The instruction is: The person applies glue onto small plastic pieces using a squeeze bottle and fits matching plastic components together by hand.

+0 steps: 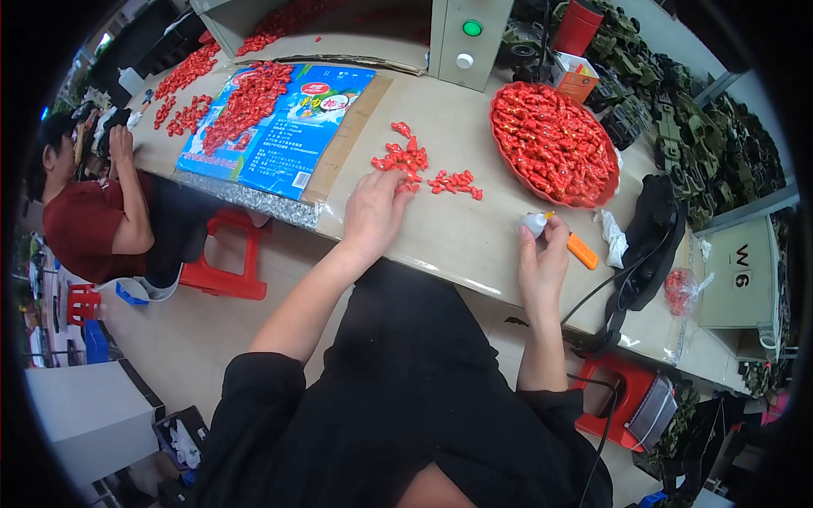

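My left hand (373,213) reaches to the near edge of a loose pile of small shiny red pieces (401,157). Its fingertips are pinched together on one of those pieces, mostly covered by the fingers. A few more red pieces (456,182) lie just right of it. My right hand (544,261) is closed around a small white squeeze bottle (533,223) with a yellowish tip, held tilted over the table. Close beside that hand lies an orange-handled tool (583,251). Beyond it stands a round red basin (555,144) heaped with the same red pieces.
A flattened blue carton (279,144) bears more red pieces at left. Crumpled white tissue (613,239), a black pouch (650,245) with a cable, and a knotted bag (680,292) lie at right. Dark green toy vehicles (677,118) stand behind. A co-worker (89,207) sits at far left.
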